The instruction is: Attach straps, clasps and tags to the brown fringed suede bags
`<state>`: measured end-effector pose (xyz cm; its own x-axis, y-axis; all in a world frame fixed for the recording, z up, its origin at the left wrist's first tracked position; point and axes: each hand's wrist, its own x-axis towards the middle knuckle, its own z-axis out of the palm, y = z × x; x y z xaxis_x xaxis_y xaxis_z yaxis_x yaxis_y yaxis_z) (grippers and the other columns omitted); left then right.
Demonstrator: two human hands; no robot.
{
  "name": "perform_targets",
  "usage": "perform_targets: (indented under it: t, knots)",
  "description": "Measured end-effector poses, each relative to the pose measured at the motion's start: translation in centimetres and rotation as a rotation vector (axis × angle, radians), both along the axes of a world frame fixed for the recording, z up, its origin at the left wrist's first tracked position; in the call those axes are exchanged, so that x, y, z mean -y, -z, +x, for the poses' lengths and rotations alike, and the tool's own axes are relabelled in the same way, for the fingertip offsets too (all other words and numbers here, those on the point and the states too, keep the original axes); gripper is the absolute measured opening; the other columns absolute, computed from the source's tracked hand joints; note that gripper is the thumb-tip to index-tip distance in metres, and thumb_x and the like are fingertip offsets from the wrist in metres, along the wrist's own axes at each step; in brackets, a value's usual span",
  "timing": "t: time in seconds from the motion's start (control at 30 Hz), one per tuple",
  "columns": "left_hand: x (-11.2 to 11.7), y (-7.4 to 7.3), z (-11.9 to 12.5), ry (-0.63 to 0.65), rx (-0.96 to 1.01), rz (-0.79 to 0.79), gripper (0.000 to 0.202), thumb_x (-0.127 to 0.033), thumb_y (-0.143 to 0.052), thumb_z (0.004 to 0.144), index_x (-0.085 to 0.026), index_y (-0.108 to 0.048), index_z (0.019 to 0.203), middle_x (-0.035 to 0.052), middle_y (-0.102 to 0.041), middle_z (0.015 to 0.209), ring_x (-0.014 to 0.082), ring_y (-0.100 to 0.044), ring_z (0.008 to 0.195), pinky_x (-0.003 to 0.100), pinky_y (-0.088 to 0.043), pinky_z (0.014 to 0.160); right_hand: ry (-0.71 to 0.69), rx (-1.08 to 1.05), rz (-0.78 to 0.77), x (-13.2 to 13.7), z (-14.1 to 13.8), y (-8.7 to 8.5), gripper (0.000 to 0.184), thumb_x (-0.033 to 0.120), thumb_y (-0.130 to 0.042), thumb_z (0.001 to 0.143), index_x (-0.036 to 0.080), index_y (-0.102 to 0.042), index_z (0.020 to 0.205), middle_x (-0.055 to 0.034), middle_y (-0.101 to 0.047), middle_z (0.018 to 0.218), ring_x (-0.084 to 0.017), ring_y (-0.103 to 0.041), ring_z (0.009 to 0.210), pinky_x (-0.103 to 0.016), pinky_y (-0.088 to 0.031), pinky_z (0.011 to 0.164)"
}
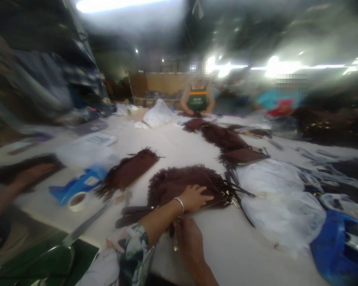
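Observation:
A dark brown fringed bag [179, 182] lies on the white table [244, 246] in front of me, its straps and metal clasps [231, 198] trailing to the right. My left hand [195, 197], with a bracelet on the wrist, lies flat on the bag's lower edge, fingers stretched out. Just below it, my right hand [188, 234] is curled at the bag's near edge. Its fingers are closed around something small by a dark strap [134, 214]; I cannot make out what. The picture is blurred.
A second fringed piece [128, 171], a tape roll [76, 201] and a blue dispenser [77, 184] lie left. Another person's hand [32, 173] rests on a brown piece at far left. White plastic bags [274, 202] and a blue object [340, 246] sit right. More bags [223, 139] stretch toward two people at the far end.

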<state>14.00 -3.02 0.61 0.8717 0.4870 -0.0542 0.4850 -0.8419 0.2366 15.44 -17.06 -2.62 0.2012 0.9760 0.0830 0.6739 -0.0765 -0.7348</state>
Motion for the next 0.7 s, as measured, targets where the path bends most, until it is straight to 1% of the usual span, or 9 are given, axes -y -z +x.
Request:
perform_targets:
  t: [0.1, 0.2, 0.23, 0.3, 0.37, 0.4, 0.47, 0.53, 0.7]
  knots:
    - [0.2, -0.6, -0.2, -0.002, 0.084, 0.02, 0.041, -0.038, -0.044, 0.092, -0.038, -0.047, 0.133, 0.0066, -0.037, 0.149, 0.0346, -0.038, 0.128, 0.055, -0.035, 0.098, -0.036, -0.089, -0.013, 0.6, -1.2, 0.1, 0.025, 0.031, -0.048, 0.087, 0.02, -0.06, 0.106, -0.009, -0.068, 0.093, -0.025, -0.063, 0.088, -0.031, -0.044, 0.075]
    - [0.1, -2.2, -2.0, -0.044, 0.292, -0.053, 0.035, -0.031, -0.043, 0.093, -0.026, -0.057, 0.125, 0.0076, -0.053, 0.137, 0.0244, -0.046, 0.123, 0.041, -0.037, 0.102, -0.036, -0.166, -0.053, 1.1, 1.8, 0.4, 0.028, 0.043, -0.047, 0.088, 0.023, -0.059, 0.104, -0.0046, -0.069, 0.086, -0.022, -0.065, 0.08, -0.029, -0.045, 0.07]
    - [0.3, -2.7, -3.2, -0.112, 0.394, -0.068, 0.034, -0.028, -0.039, 0.094, -0.023, -0.057, 0.123, 0.0069, -0.057, 0.132, 0.0205, -0.049, 0.121, 0.035, -0.037, 0.103, 0.009, -0.203, -0.062, 1.0, 3.3, 0.5, 0.031, 0.048, -0.046, 0.088, 0.024, -0.059, 0.101, -0.0038, -0.07, 0.084, -0.022, -0.066, 0.078, -0.029, -0.046, 0.068]
    - [1.2, -3.2, -6.3, -0.36, 0.573, -0.042, 0.035, -0.027, -0.031, 0.097, -0.021, -0.058, 0.117, 0.0057, -0.063, 0.12, 0.0162, -0.054, 0.113, 0.029, -0.038, 0.099, 0.144, -0.345, -0.08, 0.6, 6.2, 0.6, 0.039, 0.058, -0.047, 0.085, 0.022, -0.058, 0.095, -0.0042, -0.07, 0.08, -0.021, -0.066, 0.072, -0.029, -0.048, 0.064]
    - [3.0, -2.9, -9.9, -0.656, 0.599, 0.016, 0.036, -0.029, -0.026, 0.098, -0.02, -0.061, 0.1, 0.0055, -0.066, 0.103, 0.0172, -0.058, 0.1, 0.03, -0.041, 0.091, 0.263, -0.59, -0.111, -0.4, 7.9, 0.8, 0.048, 0.066, -0.052, 0.078, 0.02, -0.057, 0.091, -0.0051, -0.069, 0.077, -0.02, -0.065, 0.067, -0.029, -0.051, 0.06]
    - [4.1, -2.5, -11.5, -0.757, 0.548, 0.013, 0.037, -0.03, -0.026, 0.097, -0.02, -0.06, 0.089, 0.0048, -0.065, 0.093, 0.0178, -0.059, 0.092, 0.03, -0.042, 0.086, 0.297, -0.719, -0.13, -1.0, 8.2, 0.8, 0.051, 0.068, -0.056, 0.074, 0.019, -0.056, 0.089, -0.0052, -0.068, 0.076, -0.019, -0.065, 0.066, -0.029, -0.052, 0.059]
    - [6.3, -1.1, -14.0, -0.873, 0.482, -0.033, 0.035, -0.033, -0.029, 0.096, -0.021, -0.055, 0.077, 0.0024, -0.062, 0.079, 0.0178, -0.058, 0.079, 0.029, -0.04, 0.076, 0.316, -0.924, -0.174, -2.1, 7.5, 0.9, 0.055, 0.069, -0.063, 0.067, 0.019, -0.055, 0.086, -0.0054, -0.067, 0.075, -0.019, -0.066, 0.065, -0.03, -0.053, 0.058]
    - [8.0, 0.2, -15.3, -0.928, 0.524, -0.159, 0.033, -0.038, -0.035, 0.094, -0.022, -0.051, 0.069, 0.0, -0.056, 0.069, 0.0173, -0.055, 0.071, 0.028, -0.037, 0.071, 0.287, -1.031, -0.23, -2.8, 5.7, 1.0, 0.055, 0.068, -0.067, 0.064, 0.018, -0.055, 0.084, -0.0059, -0.067, 0.072, -0.019, -0.066, 0.064, -0.031, -0.054, 0.057]
    - [8.4, 1.8, -14.3, -0.988, 0.8, -0.701, 0.041, -0.054, -0.055, 0.08, -0.02, -0.047, 0.058, -0.0026, -0.048, 0.058, 0.0158, -0.051, 0.065, 0.026, -0.033, 0.062, 0.04, -0.934, -0.225, -2.3, 0.7, 1.4, 0.054, 0.071, -0.058, 0.071, 0.018, -0.055, 0.074, -0.0035, -0.062, 0.059, -0.015, -0.06, 0.052, -0.026, -0.047, 0.049]
